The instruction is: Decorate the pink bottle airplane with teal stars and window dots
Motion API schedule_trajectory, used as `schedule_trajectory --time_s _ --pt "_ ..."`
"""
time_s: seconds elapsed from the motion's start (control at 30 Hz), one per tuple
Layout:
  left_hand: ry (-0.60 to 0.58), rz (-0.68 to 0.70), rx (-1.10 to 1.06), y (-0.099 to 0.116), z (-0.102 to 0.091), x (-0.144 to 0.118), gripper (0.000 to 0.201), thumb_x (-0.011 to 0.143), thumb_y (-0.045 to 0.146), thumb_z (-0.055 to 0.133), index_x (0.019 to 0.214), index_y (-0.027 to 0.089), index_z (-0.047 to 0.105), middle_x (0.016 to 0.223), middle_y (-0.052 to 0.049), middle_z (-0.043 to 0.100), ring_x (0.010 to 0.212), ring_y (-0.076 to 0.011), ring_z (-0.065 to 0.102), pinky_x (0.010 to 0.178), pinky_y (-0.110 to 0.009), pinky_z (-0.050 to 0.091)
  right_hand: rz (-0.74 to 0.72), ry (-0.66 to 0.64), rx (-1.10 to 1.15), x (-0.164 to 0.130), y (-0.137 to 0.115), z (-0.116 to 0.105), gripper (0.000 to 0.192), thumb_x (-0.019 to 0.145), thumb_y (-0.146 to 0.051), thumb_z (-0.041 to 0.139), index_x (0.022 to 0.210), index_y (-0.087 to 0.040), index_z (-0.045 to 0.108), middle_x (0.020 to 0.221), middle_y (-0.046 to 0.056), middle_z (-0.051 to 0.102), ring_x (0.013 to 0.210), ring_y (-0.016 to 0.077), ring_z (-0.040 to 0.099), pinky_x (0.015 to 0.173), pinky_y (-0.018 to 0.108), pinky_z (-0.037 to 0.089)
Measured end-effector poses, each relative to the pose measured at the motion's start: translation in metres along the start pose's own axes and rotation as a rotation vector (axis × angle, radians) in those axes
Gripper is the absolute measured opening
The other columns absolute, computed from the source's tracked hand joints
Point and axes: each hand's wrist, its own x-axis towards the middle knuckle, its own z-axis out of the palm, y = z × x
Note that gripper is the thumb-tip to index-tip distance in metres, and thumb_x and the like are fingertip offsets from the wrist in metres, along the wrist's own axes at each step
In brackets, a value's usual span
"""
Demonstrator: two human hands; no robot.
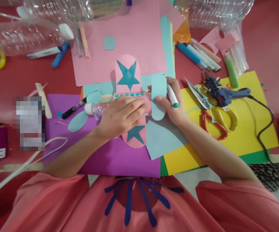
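Note:
My left hand (123,114) lies over a small clear plastic bottle (102,109) with a white cap, its fingers curled around the bottle's middle. Light-blue paper blades (78,121) fan out at the cap. Pink paper wings with teal stars stick out from the bottle, an upper wing (128,66) and a lower wing (137,137). In my right hand (175,104), thumb and fingers pinch a light-blue rounded paper strip (158,87) at the bottle's tail end. A white marker (170,95) with a teal end is tucked in the same hand.
Scissors (204,103) and a blue glue gun (226,95) with a black cord lie on yellow paper (250,129) at right. Several markers (195,54) and large plastic bottles (33,35) stand farther back. A black pen (72,111) rests on purple paper (120,161).

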Motion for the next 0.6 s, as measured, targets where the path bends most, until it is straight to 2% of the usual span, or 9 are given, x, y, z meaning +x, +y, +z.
schedule_trajectory --time_s 0.13,0.23,0.33,0.47,0.6 --pt "0.037 0.016 0.085 0.002 0.001 0.002 0.020 0.099 0.023 0.045 0.101 0.025 0.065 0.104 0.000 0.075 0.101 -0.0162 0.071 0.087 -0.031 0.059 0.038 -0.022 0.071 0.000 0.000 0.003 0.053 0.090 -0.060 0.053 0.132 -0.031 0.039 0.117 0.007 0.063 0.103 0.0244 0.065 0.089 0.046 0.057" --pt "0.107 0.040 0.097 0.003 0.001 0.004 0.017 0.097 0.020 0.047 0.101 0.023 0.063 0.102 0.000 0.075 0.098 -0.0157 0.071 0.083 -0.029 0.058 0.031 -0.021 0.088 0.000 -0.001 0.006 0.050 0.091 -0.058 0.052 0.132 -0.033 0.037 0.108 0.004 0.063 0.094 0.0226 0.066 0.082 0.045 0.058" --pt "0.171 0.065 0.089 0.003 0.003 0.003 0.014 0.095 0.019 0.050 0.105 0.020 0.060 0.102 -0.002 0.074 0.096 -0.0173 0.071 0.082 -0.030 0.057 -0.002 0.052 0.042 -0.001 -0.005 0.008 0.046 0.091 -0.058 0.053 0.128 -0.033 0.039 0.103 0.003 0.061 0.091 0.0216 0.065 0.077 0.042 0.058" --pt "0.140 0.001 0.061 0.002 0.006 -0.002 0.024 0.094 0.018 0.049 0.117 0.022 0.056 0.108 -0.004 0.073 0.102 -0.0203 0.070 0.088 -0.034 0.054 -0.020 0.148 -0.035 -0.004 -0.012 0.006 0.044 0.092 -0.057 0.051 0.127 -0.034 0.038 0.099 0.003 0.061 0.088 0.0207 0.066 0.073 0.039 0.057" --pt "0.179 -0.014 0.145 -0.001 0.007 -0.004 0.024 0.091 0.019 0.052 0.115 0.021 0.057 0.107 -0.005 0.074 0.101 -0.0208 0.070 0.087 -0.034 0.053 -0.070 0.273 0.007 -0.002 -0.016 0.000 0.035 0.089 -0.052 0.060 0.114 -0.033 0.044 0.085 0.000 0.060 0.073 0.0170 0.063 0.061 0.032 0.052"
